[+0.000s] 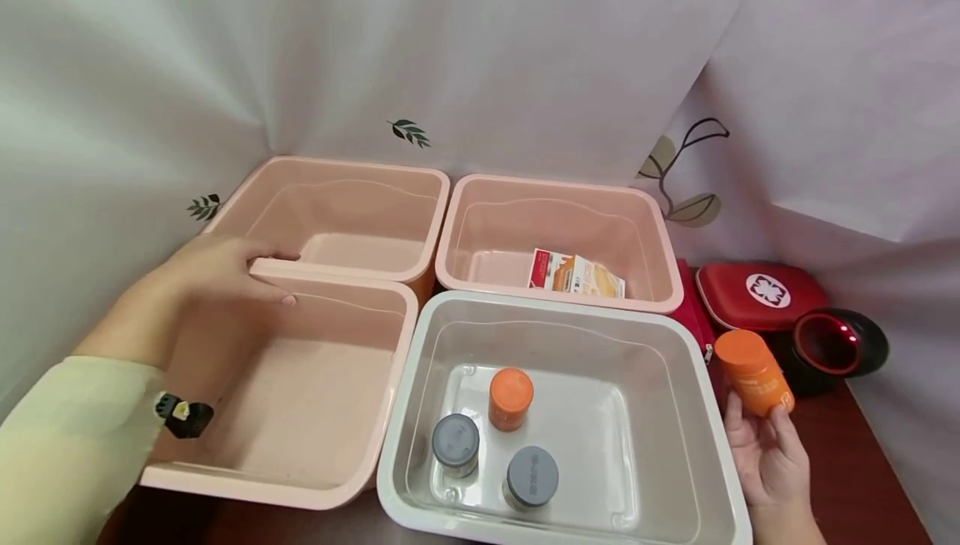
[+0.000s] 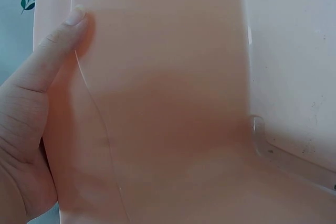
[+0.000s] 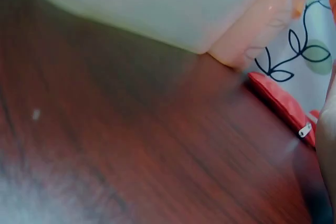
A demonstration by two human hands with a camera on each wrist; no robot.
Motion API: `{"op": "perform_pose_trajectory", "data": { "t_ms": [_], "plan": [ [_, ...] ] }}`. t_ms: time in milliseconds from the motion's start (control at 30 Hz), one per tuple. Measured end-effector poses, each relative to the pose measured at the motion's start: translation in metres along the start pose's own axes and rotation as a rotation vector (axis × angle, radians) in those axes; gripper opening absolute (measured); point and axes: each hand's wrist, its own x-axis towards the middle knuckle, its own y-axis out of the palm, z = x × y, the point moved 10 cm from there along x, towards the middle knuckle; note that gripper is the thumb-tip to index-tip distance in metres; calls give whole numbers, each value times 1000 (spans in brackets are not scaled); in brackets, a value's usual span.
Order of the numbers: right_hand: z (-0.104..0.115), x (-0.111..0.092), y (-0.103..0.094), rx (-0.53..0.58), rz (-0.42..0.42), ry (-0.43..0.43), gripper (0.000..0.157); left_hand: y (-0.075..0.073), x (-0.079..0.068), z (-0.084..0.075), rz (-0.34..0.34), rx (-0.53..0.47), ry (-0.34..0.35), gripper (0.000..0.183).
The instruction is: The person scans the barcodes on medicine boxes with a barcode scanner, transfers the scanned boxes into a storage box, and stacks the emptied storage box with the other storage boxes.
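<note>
At the left, my left hand (image 1: 217, 270) grips the back rim of the front pink bin (image 1: 300, 395). Its thumb (image 2: 58, 45) lies against the bin's inner wall in the left wrist view. My right hand (image 1: 772, 453) holds an orange bottle (image 1: 757, 378) with an orange lid, tilted, just right of the white bin (image 1: 660, 412). Inside that bin stand an orange-lidded jar (image 1: 511, 399) and two grey-lidded jars, one left (image 1: 456, 443) and one nearer the front (image 1: 531, 478). The right wrist view catches only a sliver of the right hand.
Two more pink bins stand behind, one left (image 1: 367, 257) and one right (image 1: 480, 266); the right one contains printed boxes (image 1: 573, 274). Beyond the bottle are a red zip case (image 1: 765, 295) and a black round object (image 1: 840, 345) on the dark wooden table (image 3: 157, 150). A patterned cloth (image 1: 525, 70) hangs behind.
</note>
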Motion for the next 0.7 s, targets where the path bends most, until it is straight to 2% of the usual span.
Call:
{"op": "perform_pose_trajectory", "data": {
  "t_ms": [100, 200, 467, 700],
  "plan": [
    [5, -2, -6, 16, -44, -33, 37, -3, 3, -2, -8, 12, 11, 80],
    [8, -3, -5, 26, -40, -56, 38, -4, 5, -4, -16, 25, 17, 80],
    [4, 4, -3, 38, -29, -18, 41, -2, 0, 0, -2, 23, 17, 81],
    [-3, 4, 0, -10, -3, 21, 44, -2, 0, 3, -16, 48, 11, 79]
  ]
}}
